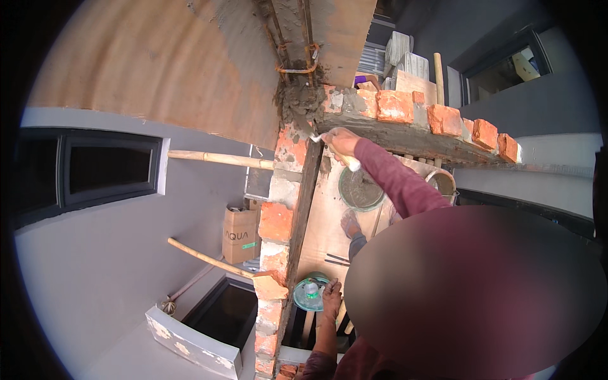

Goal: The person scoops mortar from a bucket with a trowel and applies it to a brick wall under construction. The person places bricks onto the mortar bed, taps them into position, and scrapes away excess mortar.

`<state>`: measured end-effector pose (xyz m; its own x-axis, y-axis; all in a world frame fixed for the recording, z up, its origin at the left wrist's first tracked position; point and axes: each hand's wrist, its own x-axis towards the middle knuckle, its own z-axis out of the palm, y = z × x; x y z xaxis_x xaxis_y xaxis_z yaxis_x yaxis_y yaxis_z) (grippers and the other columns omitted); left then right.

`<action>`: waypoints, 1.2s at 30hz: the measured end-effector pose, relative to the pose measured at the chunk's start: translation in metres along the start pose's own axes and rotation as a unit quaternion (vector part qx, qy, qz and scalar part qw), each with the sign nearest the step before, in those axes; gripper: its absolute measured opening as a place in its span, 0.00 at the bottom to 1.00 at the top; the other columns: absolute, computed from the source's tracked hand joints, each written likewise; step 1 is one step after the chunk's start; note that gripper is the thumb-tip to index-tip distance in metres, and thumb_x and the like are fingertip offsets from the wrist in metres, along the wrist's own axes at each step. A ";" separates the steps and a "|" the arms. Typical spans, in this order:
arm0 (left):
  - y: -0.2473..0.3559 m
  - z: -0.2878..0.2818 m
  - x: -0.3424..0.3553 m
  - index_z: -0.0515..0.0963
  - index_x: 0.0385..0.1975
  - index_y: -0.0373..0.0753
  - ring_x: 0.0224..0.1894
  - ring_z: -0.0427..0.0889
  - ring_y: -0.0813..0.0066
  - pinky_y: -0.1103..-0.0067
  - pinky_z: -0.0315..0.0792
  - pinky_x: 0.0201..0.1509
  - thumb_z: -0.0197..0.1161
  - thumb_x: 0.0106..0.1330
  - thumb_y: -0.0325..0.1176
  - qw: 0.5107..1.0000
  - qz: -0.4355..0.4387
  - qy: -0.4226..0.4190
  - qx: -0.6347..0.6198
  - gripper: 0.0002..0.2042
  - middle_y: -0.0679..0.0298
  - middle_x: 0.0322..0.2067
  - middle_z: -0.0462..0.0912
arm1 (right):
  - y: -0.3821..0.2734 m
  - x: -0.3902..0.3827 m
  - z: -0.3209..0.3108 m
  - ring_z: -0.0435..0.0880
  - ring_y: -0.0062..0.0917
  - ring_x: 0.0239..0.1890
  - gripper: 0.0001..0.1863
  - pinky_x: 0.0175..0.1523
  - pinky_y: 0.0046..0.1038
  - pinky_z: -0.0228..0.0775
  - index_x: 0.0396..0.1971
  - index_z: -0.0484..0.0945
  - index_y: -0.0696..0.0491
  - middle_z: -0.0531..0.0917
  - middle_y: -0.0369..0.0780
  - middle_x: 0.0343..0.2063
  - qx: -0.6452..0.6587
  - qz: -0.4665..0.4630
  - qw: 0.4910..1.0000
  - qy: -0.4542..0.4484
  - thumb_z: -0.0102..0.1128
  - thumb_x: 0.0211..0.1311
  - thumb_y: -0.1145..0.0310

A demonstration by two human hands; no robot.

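Note:
My right hand (341,142), in a maroon sleeve, is closed round the pale handle of a trowel (305,126). Its blade rests against wet grey mortar (303,101) where two brick walls meet, below upright steel bars (309,38). Lower down, my left hand (331,297) has its fingers curled at the rim of a round teal-green container (310,292). Whether it grips that rim or something else is unclear. Between the walls sits a round tub (361,189) of grey mortar. A bare foot (350,223) stands beside it.
A brick wall (276,221) runs toward me; another (396,106) goes right. Plywood (164,69) stands at upper left. Bamboo poles (218,158) jut from the wall. Beyond are a cardboard box (239,234) and a bucket (443,182). Another person's arm (368,80) shows behind the far wall. A large blur hides the lower right.

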<state>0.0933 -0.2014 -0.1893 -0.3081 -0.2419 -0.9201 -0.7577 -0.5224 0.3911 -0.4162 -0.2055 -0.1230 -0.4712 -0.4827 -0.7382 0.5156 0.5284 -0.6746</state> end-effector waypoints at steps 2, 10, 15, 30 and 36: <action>-0.008 -0.002 -0.002 0.73 0.53 0.37 0.51 0.75 0.72 0.72 0.70 0.54 0.59 0.66 0.36 0.999 -0.023 -0.002 -0.027 0.18 0.64 0.47 0.77 | 0.007 -0.004 -0.001 0.73 0.23 0.14 0.20 0.16 0.29 0.69 0.39 0.69 0.59 0.72 0.39 0.19 -0.071 -0.007 0.997 0.022 0.43 0.71 0.53; -0.036 -0.027 0.004 0.73 0.53 0.38 0.51 0.75 0.70 0.69 0.68 0.55 0.61 0.64 0.36 0.998 -0.012 -0.022 -0.055 0.18 0.64 0.46 0.77 | 0.011 0.018 0.006 0.72 0.28 0.10 0.20 0.14 0.30 0.68 0.27 0.68 0.54 0.69 0.37 0.14 0.248 -0.073 0.966 0.008 0.41 0.72 0.53; -0.025 -0.042 -0.005 0.74 0.53 0.39 0.52 0.75 0.69 0.68 0.68 0.55 0.61 0.64 0.35 0.998 -0.037 0.008 -0.049 0.18 0.64 0.48 0.77 | -0.010 -0.027 0.012 0.69 0.25 0.08 0.20 0.11 0.30 0.64 0.27 0.67 0.54 0.68 0.37 0.13 0.160 -0.112 0.980 -0.037 0.39 0.72 0.54; 0.107 0.019 0.034 0.79 0.37 0.38 0.33 0.75 0.79 0.81 0.71 0.39 0.58 0.67 0.34 0.983 0.105 -0.076 0.132 0.07 0.71 0.31 0.78 | 0.063 -0.055 -0.021 0.70 0.24 0.11 0.18 0.12 0.29 0.65 0.34 0.67 0.53 0.69 0.36 0.18 0.319 -0.037 0.947 0.000 0.45 0.70 0.51; 0.345 0.177 0.066 0.72 0.52 0.33 0.50 0.75 0.58 0.68 0.68 0.57 0.63 0.58 0.30 0.715 0.559 0.013 0.420 0.21 0.50 0.48 0.76 | 0.150 -0.172 -0.072 0.70 0.20 0.10 0.15 0.10 0.26 0.62 0.40 0.69 0.52 0.70 0.35 0.18 0.309 0.061 0.948 0.042 0.46 0.70 0.55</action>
<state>-0.2909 -0.2529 -0.1190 -0.9886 -0.1453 -0.0389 -0.1285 0.6814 0.7205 -0.3098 0.0067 -0.0973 -0.4231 -0.3732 -0.8257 0.8787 0.0534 -0.4744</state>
